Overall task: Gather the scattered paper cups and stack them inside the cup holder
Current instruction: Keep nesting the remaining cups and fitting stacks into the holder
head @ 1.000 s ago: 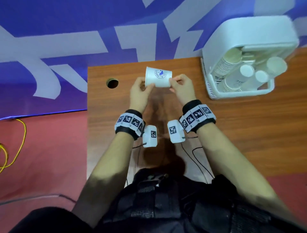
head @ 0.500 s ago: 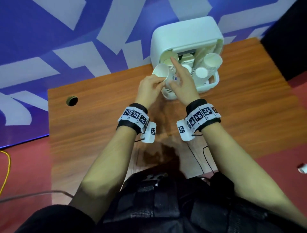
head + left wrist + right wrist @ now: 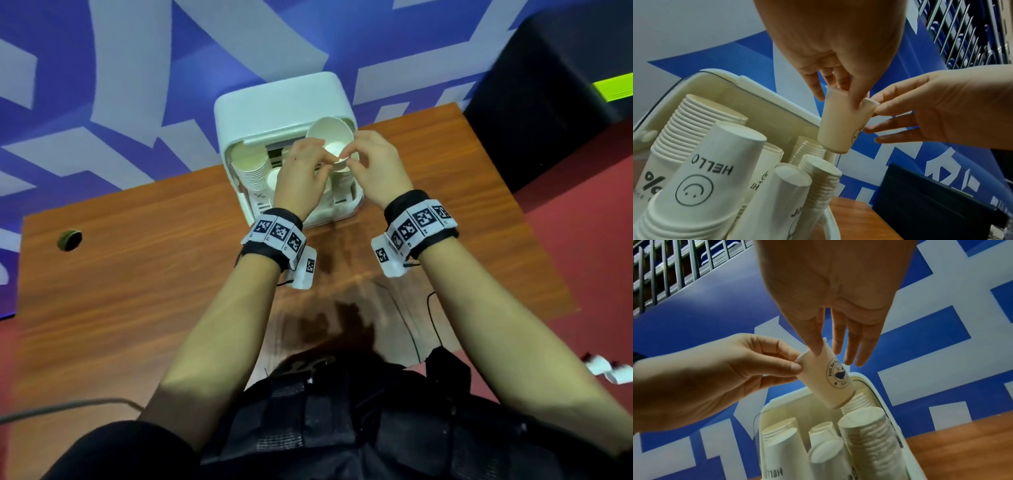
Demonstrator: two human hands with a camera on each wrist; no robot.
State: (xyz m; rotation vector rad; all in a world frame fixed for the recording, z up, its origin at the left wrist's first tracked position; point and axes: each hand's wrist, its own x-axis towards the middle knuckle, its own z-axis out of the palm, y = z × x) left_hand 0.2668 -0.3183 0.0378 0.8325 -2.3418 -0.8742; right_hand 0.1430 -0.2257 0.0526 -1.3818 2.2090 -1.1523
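A white paper cup [image 3: 329,135] with a round blue logo [image 3: 837,374] hangs mouth-up over the back right of the white cup holder [image 3: 281,109]. My left hand [image 3: 325,160] pinches its rim from the left [image 3: 795,365]. From the other side, my right hand [image 3: 346,156] pinches the rim between thumb and forefinger [image 3: 875,105], its other fingers straight. The cup's base [image 3: 840,402] is just above a stack of cups [image 3: 857,402] in the holder. Several more stacks [image 3: 701,178] stand upside down in it, some printed "HELLO" with a smiley.
The holder stands at the far edge of a brown wooden table [image 3: 137,274], against a blue and white wall. A round cable hole [image 3: 69,240] is at the table's left. A black box [image 3: 555,102] stands beyond the right end. Thin cables [image 3: 435,322] trail near my body.
Both hands have carried the cup from over the table's middle to above the holder. It has turned from lying sideways to mouth-up. My head has turned toward the holder.
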